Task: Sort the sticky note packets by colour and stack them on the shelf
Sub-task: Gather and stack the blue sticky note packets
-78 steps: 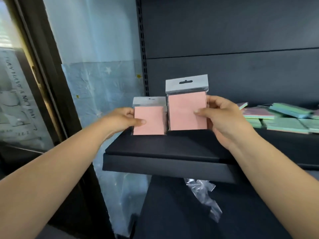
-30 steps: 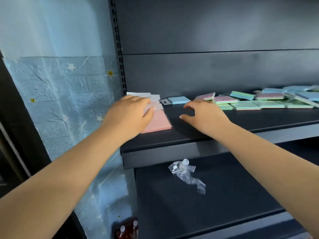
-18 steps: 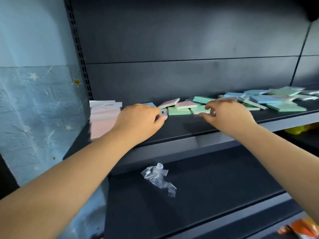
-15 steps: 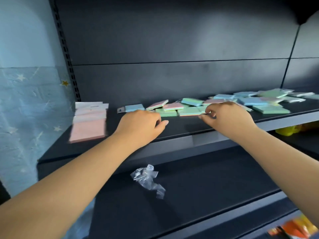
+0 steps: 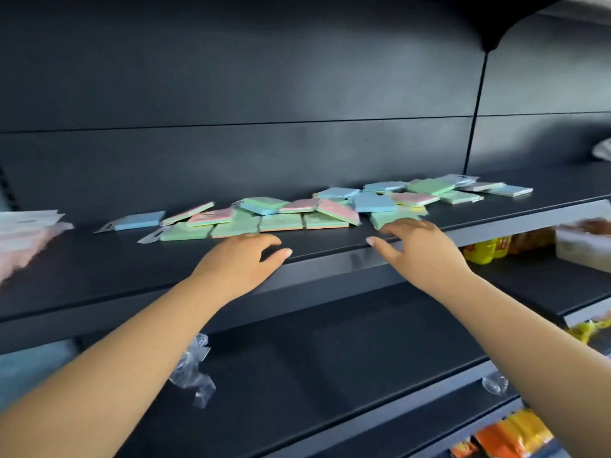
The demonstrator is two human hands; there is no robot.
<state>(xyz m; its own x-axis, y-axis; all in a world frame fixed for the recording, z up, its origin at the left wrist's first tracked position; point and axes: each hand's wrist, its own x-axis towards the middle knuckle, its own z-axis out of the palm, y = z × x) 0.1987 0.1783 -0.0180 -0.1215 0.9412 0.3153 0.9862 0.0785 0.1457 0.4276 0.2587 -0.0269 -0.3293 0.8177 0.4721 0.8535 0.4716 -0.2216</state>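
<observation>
Head view: both hands hover over the shelf [image 5: 99, 269] front edge, fingers loosely spread, neither holding anything; loose packets [image 5: 297, 213] lie in a mixed green/blue/pink band running from 9 to 3 o'clock, just beyond the fingertips. Right hand [image 5: 416, 249] is nearer, its fingertips almost on the green packet [image 5: 390, 217] at its 12 o'clock; left hand [image 5: 241, 259] has the green row [image 5: 231, 228] at its 12, slightly further off. Pink stack [image 5: 23, 239] sits far at 9 o'clock, blurred, so I'd expect a right-hand pick first.
</observation>
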